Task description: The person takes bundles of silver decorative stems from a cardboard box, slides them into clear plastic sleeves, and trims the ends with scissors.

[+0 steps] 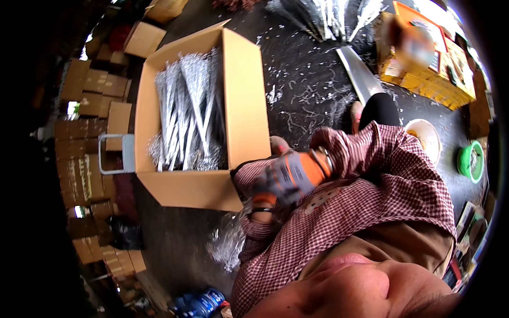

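Observation:
My right hand (294, 177), in a grey and orange work glove, crosses over my left hand (263, 195) in front of my checked apron. My left hand wears a similar glove, with a dark band at its wrist. Below it a bundle of silver tinsel strands (228, 244) narrows towards my left fingers, which look closed on it. The grip is partly covered and blurred. My right fingers are curled, but what they hold is hidden. Close by stands a cardboard box (246, 107), its flaps spread, with many silver tinsel bundles (187, 107) inside.
Tinsel scraps litter the dark floor (310, 91). A metal channel (360, 73) lies beyond my foot. To the right are a yellow-taped box (421, 87), a white bucket (433, 143) and a green basket (463, 161). Cartons (79, 135) are stacked left, behind a grey stool (125, 153).

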Demonstrator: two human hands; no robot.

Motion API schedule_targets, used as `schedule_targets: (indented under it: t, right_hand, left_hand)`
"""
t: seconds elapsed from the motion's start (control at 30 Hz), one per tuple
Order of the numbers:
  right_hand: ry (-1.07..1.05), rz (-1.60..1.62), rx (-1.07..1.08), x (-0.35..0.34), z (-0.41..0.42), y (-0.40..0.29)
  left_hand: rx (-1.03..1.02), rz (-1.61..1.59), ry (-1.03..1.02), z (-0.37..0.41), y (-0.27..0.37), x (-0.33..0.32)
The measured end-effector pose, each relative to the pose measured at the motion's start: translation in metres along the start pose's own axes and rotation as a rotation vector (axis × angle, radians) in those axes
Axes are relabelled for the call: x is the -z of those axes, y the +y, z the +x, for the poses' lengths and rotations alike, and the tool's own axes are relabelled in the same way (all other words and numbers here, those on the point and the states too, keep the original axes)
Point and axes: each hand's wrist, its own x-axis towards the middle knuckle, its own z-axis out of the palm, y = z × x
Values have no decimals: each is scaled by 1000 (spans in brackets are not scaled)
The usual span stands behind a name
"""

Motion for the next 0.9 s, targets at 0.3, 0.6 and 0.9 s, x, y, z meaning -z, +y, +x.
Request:
schedule_targets:
  t: [0.3, 0.6, 0.9]
  right_hand:
    - [-258, 334, -401, 5, -48, 41]
    - [172, 940, -1071, 36, -53, 56]
    - [522, 958, -941, 24, -51, 11]
  left_hand:
    - [77, -295, 208, -15, -7, 31]
    - [-247, -519, 313, -13, 10, 34]
    - [-111, -246, 253, -8, 14, 25]
